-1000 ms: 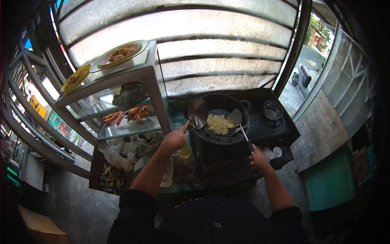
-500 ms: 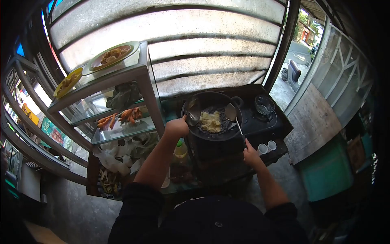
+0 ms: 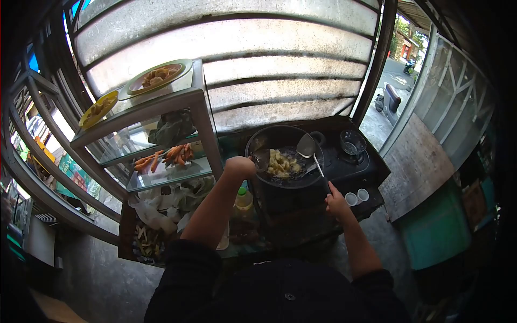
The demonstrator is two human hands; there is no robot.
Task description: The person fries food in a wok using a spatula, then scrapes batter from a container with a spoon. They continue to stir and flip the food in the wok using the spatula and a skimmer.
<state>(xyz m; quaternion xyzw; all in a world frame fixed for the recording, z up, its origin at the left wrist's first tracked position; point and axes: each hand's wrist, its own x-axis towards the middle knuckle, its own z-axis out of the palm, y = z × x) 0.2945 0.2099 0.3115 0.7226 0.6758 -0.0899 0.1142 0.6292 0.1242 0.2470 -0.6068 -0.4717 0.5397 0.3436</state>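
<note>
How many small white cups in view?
2. The nearer white cup is just right of the right hand; the second white cup is beside it, farther right. Any behind the glass cabinet or arms could be hidden.

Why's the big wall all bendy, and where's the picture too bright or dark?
Head view: the pale, ribbed wall bows, probably from a wide lens; head view: its middle glares nearly white; head view: the round black metal wok looks dim, and corners fade black.
</note>
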